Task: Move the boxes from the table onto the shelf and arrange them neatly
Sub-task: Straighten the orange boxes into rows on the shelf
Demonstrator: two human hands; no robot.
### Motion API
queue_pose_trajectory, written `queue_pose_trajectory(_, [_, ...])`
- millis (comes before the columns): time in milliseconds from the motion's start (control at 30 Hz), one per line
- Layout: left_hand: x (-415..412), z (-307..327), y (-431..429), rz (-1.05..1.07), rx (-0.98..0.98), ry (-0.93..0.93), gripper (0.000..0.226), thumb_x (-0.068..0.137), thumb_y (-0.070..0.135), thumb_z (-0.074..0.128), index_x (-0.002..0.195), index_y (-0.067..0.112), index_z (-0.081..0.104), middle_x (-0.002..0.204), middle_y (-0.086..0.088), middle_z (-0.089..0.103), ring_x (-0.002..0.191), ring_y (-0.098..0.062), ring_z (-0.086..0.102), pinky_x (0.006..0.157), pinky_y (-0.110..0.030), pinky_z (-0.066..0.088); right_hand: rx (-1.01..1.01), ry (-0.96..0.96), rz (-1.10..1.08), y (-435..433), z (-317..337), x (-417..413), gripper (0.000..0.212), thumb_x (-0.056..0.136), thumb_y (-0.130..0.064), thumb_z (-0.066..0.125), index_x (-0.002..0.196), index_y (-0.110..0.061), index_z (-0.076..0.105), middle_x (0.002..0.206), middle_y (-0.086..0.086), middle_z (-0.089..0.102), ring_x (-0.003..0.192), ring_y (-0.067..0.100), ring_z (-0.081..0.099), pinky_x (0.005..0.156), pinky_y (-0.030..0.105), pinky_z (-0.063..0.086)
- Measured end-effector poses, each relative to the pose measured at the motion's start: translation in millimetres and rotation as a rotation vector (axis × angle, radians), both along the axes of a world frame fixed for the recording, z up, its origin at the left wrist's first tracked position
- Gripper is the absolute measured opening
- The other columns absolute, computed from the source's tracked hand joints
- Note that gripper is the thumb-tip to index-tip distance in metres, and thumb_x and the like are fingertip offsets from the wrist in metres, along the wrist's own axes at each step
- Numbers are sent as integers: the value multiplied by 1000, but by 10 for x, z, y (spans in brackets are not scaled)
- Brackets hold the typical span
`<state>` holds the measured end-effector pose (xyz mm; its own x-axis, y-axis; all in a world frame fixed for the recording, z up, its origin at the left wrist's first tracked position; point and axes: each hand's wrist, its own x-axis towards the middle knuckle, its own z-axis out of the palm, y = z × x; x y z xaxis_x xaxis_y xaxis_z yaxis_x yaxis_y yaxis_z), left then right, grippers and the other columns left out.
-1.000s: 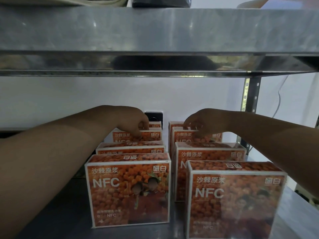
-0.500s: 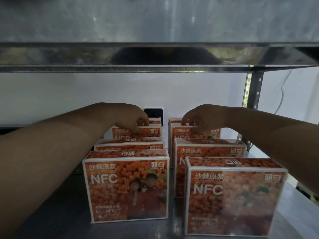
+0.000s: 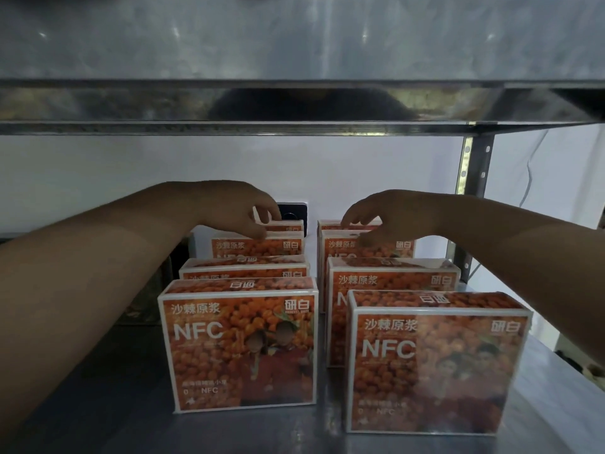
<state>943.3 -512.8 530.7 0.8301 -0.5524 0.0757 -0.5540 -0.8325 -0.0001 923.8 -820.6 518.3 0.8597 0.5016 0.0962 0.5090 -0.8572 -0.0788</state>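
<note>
**A:** Which step is this?

**B:** Arranging rather than carrying, I'd say. Eight orange boxes (image 3: 393,283) stand on the shelf (image 3: 98,404) in two rows of four, running from 6 o'clock back to 12 o'clock with their printed faces toward us. Both hands reach to the 12 o'clock end.

**A:** And the grips?

**B:** The left hand (image 3: 258,221) pinches the top edge of the back left box (image 3: 289,229), thumb in front and fingers curled over. The right hand (image 3: 373,224) has bent fingertips on top of the back right box (image 3: 330,224) and its thumb on the face of the box ahead. I cannot tell whether that grip squeezes or only rests.

**A:** Are the rows neat?

**B:** Not quite. The front right box (image 3: 435,365) at 5 o'clock sits nearer us than the front left box (image 3: 239,345) at 7 o'clock.

**A:** What does the next move need?

**B:** Probably small nudges to square the back pair, with the wrists kept low under the upper shelf (image 3: 294,37). After that, the front right box needs pushing back level.

**A:** What's inside the boxes?

**B:** They're closed, so I can't see. The table is out of view, so I can't tell whether more boxes wait there
</note>
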Motion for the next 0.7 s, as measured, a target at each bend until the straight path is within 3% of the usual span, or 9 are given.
queue_pose_trajectory(67, [-54,48,5,-36,-86,1,30,88,41,70,117,40,62,107,19,67,90,-4,67,83,-31,58,45,-26,39,-7,9,-82,37,89,-50,67,124,-39,63,124,-21,63,114,0,58,82,10,40])
queue_pose_trajectory(133, [-122,103,-16,-46,-161,103,23,89,38,70,111,38,66,98,16,71,84,-7,71,78,-32,61,99,-31,70,5,19,-177,29,89,-47,69,117,-38,68,113,-24,67,106,-5,61,78,6,41])
queue_pose_trajectory(233, [-245,177,-54,-32,-139,284,23,88,37,71,111,33,69,96,15,73,90,-11,72,81,-35,61,151,22,103,42,55,-342,23,90,-47,68,110,-37,72,104,-23,71,98,-6,63,86,16,46])
queue_pose_trajectory(400, [-407,217,-92,33,-40,438,33,82,38,77,113,32,69,109,8,71,95,-11,70,86,-39,60,61,129,99,60,80,-514,24,88,-54,67,109,-42,71,105,-22,72,100,-2,65,100,34,50])
queue_pose_trajectory(567, [-461,156,-106,48,78,483,38,77,37,82,112,32,68,109,7,72,98,-12,70,85,-40,60,64,154,89,39,67,-578,33,82,-59,69,111,-42,69,104,-21,73,99,0,66,102,40,49])
queue_pose_trajectory(700, [-472,123,-120,45,105,464,34,79,30,82,108,33,67,106,7,71,95,-13,70,82,-39,60,58,211,91,25,91,-619,33,83,-49,76,114,-39,69,104,-18,74,98,3,68,100,42,50])
